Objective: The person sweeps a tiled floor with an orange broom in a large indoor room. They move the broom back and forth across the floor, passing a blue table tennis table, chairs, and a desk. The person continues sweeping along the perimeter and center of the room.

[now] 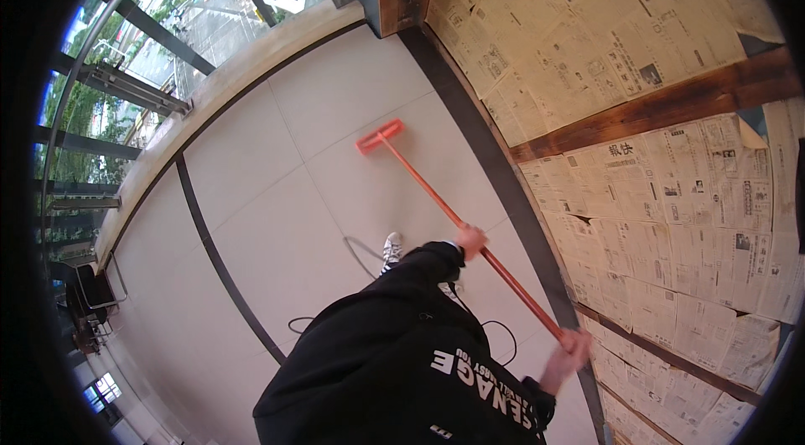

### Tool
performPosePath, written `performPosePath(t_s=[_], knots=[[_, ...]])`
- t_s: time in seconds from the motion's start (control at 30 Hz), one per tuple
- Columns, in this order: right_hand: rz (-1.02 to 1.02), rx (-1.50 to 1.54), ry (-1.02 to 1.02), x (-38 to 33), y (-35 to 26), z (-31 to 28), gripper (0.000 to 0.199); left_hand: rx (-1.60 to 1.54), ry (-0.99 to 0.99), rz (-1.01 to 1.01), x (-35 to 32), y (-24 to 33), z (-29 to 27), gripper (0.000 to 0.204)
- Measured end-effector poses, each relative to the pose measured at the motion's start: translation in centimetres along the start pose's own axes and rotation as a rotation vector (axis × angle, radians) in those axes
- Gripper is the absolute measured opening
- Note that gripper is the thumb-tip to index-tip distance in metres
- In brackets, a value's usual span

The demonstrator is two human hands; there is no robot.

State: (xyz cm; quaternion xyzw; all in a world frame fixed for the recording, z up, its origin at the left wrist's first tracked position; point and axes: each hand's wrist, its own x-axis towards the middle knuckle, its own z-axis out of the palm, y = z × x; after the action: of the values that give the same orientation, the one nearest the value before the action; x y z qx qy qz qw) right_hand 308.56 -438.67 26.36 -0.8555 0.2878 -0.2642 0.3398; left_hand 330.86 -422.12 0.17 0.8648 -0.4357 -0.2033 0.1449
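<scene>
My left hand [471, 241], its black sleeve reaching across from the left, is wrapped round the middle of a long orange-red mop handle [432, 195]. Close to the handle's near end, my right hand [570, 350] is closed on it, slightly blurred. The handle slants away to the far left. At its far end the mop's red rectangular head [380, 136] rests on the pale tiled floor [251, 202]. Whether the head's underside is sponge or bristle cannot be seen.
A wall covered in old newspaper [646, 185], with wooden beams [654, 109], runs along my right. A low ledge [251, 51] borders the railed windows on the left. A dark chair [92, 290] stands far left. Thin black cables [503, 327] lie near my shoes [392, 248].
</scene>
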Motion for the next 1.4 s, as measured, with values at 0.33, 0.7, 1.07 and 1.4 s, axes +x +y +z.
performPosePath(t_s=[0.33,0.7,1.07,1.4], knots=[[0.448,0.927,-0.382,4.1,-0.1,9.8,0.013,-0.198,0.411,-0.653,3.4,-2.8,-2.5,0.045],[0.556,0.824,0.270,-3.7,10.2,-17.0,0.017,-0.258,-0.121,0.276,7.2,24.9,7.1,0.067],[0.540,0.786,0.712,-8.2,15.4,-26.2,0.021,-0.321,-0.256,0.751,6.1,33.2,9.8,0.047],[0.558,1.000,0.426,-6.8,16.3,-20.2,0.013,0.098,-0.368,0.275,7.2,26.9,9.5,0.085]])
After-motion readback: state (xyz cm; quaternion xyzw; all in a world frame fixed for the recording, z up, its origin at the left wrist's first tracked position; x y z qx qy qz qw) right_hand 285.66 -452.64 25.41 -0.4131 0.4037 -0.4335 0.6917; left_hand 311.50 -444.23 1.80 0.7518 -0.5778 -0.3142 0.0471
